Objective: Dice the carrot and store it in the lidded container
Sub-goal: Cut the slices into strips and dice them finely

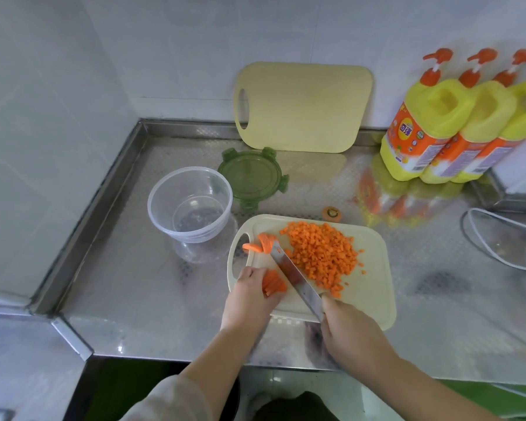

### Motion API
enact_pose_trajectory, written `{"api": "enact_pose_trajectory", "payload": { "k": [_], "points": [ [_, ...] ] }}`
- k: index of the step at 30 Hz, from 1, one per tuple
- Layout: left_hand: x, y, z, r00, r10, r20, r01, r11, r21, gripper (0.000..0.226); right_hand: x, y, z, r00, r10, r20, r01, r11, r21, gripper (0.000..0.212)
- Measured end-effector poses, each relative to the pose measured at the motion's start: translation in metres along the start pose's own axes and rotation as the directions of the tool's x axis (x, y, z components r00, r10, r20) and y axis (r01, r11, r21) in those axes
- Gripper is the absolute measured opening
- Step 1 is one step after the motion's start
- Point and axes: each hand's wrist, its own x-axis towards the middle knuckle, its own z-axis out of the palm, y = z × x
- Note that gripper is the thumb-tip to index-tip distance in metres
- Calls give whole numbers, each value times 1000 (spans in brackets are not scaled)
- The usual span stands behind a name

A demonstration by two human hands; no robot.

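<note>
A pile of diced carrot lies on the cream cutting board. My left hand holds a bundle of carrot strips at the board's left edge. My right hand grips the handle of a knife, whose blade runs diagonally beside the strips. Several carrot slices rest by the board's handle hole. The clear round container stands to the left of the board, with its green lid lying flat behind it.
A second cutting board leans on the back wall. Three yellow detergent bottles stand at the back right. A carrot end lies behind the board. A white cable lies at the right. The steel counter has a raised rim at left.
</note>
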Motion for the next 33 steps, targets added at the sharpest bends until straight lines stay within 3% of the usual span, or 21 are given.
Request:
{"api": "enact_pose_trajectory", "payload": {
  "k": [3, 6, 9, 22, 27, 30, 33],
  "points": [
    [-3, -1, -5, 1000, -3, -5, 3, 997, -71, 43, -5, -5, -4, 999, -32, 14, 33, 999, -38, 11],
    [-5, 0, -9, 1000, 12, -24, -14, 995, -98, 35, -7, -11, -7, 999, -35, 13, 36, 997, -69, 2],
    [-6, 0, -8, 999, 16, -41, -20, 996, -89, 25, -6, -13, -5, 999, -24, 23, 26, 995, -93, 13],
    [-3, -1, -1, 998, -10, -55, 6, 997, -75, 8, 5, -16, 6, 996, -29, 80, 43, 982, -181, 22],
    [-1, -3, 0, 997, -52, -60, 47, 995, -84, 8, 16, -14, 19, 996, -21, 83, 30, 993, -110, 18],
    [-1, -3, -2, 998, -48, -50, 45, 996, -74, 9, 16, -8, 15, 996, -7, 90, 12, 999, -52, 3],
    [-2, -3, -4, 998, -43, -53, 38, 994, -105, 10, 16, 1, 10, 999, 20, 44, -20, 1000, 0, 14]
  ]
}}
